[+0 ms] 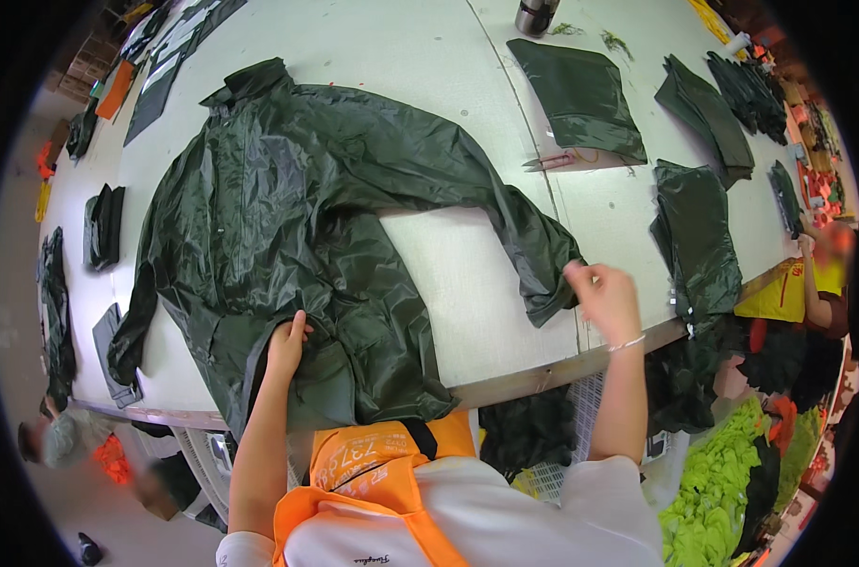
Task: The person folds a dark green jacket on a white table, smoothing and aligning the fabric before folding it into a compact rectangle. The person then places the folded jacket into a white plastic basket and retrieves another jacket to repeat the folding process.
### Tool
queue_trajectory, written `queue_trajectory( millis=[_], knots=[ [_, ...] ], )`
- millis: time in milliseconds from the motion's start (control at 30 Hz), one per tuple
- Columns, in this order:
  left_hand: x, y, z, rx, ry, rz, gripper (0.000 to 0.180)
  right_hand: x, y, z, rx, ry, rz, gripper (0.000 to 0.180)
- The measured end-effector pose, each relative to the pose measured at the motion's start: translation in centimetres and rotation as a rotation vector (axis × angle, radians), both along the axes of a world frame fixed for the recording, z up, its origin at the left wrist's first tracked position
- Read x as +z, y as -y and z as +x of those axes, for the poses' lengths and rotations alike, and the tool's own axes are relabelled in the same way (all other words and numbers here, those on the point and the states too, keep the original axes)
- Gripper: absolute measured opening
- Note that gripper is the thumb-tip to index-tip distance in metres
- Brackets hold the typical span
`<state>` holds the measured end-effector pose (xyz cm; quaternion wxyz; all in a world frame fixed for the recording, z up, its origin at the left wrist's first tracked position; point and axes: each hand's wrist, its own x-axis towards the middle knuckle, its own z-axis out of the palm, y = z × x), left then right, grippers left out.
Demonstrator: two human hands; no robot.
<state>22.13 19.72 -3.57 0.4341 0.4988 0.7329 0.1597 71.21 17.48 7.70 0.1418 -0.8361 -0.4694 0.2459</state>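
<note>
A dark green, shiny rain jacket [250, 208] lies spread on the pale table, collar away from me and hem hanging over the near edge. At its lower front, my left hand [286, 348] grips the cloth by an open edge; folds partly cover the fingers. The sleeve on the right [519, 227] stretches toward the near side of the table. Beside its cuff is my right hand [607, 300], fingers closed and fingertips against the sleeve's edge. Whether they pinch cloth or something small is hidden.
Red-handled snips [554, 162] lie beyond the right sleeve, near a folded green garment [580, 99]. More folded garments [698, 236] line the table's right side. A metal flask [535, 16] stands at the far edge. Below right is a bright green pile [713, 491]; a co-worker's arm [812, 283] shows nearby.
</note>
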Motion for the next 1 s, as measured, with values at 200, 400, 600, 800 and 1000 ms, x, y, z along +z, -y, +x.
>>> queue_trajectory(
  millis=[200, 400, 600, 800, 1000],
  knots=[
    [0.7, -1.9, 1.0, -0.020, -0.067, -0.125, 0.064, -9.5, -13.9, 7.9, 0.531, 0.133, 0.722, 0.037],
    [1.2, -2.4, 1.2, -0.067, -0.023, -0.105, 0.060, -14.7, -19.2, 9.5, 0.566, 0.452, 0.279, 0.017],
    [0.7, -1.3, 0.2, -0.096, 0.064, -0.072, 0.059, -8.9, -13.4, 5.5, 0.108, -0.244, 0.644, 0.024],
    [1.1, -1.2, -0.3, -0.135, 0.093, -0.094, 0.060, -5.2, -0.7, -21.2, 0.358, -0.876, -0.066, 0.027],
    [-0.4, -0.1, -2.9, -0.281, 0.325, -0.025, 0.035, -10.0, 1.6, -30.5, 0.332, -0.748, 0.061, 0.027]
  ],
)
